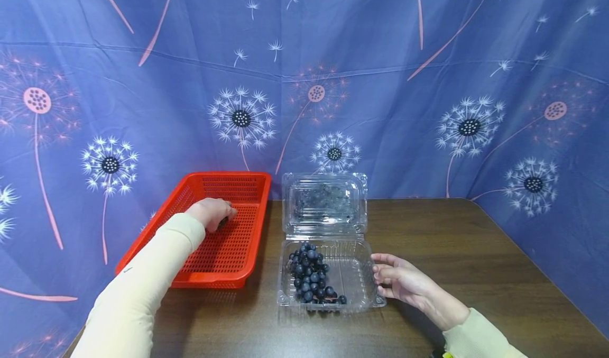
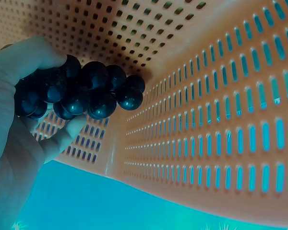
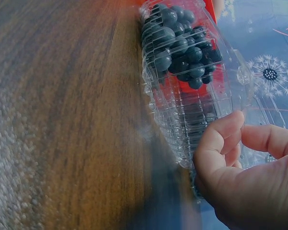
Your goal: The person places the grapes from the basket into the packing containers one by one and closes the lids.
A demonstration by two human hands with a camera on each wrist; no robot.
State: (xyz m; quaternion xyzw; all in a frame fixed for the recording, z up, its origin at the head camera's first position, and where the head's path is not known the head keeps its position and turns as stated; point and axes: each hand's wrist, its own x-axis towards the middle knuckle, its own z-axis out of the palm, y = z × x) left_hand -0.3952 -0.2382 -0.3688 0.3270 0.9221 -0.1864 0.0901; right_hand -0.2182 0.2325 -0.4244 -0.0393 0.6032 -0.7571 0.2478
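My left hand [image 1: 211, 212] reaches down inside the red plastic basket [image 1: 258, 244]. In the left wrist view its fingers and thumb grip a bunch of dark grapes [image 2: 102, 103] close to the perforated basket wall; from the head view the hand covers most of that bunch. A clear plastic clamshell container [image 1: 352, 273] stands open on the table, its lid [image 1: 325, 202] tipped up behind. Another bunch of dark grapes [image 1: 309, 271] fills its left side. At the container's right edge, my right hand [image 1: 404, 281] holds the rim with curled fingers and thumb.
The brown wooden table [image 1: 428, 231] extends to the right of the container. A blue dandelion-print curtain [image 1: 390, 109] hangs behind and along the sides. Something small and yellow [image 1: 447, 355] shows at the bottom edge, near the right sleeve.
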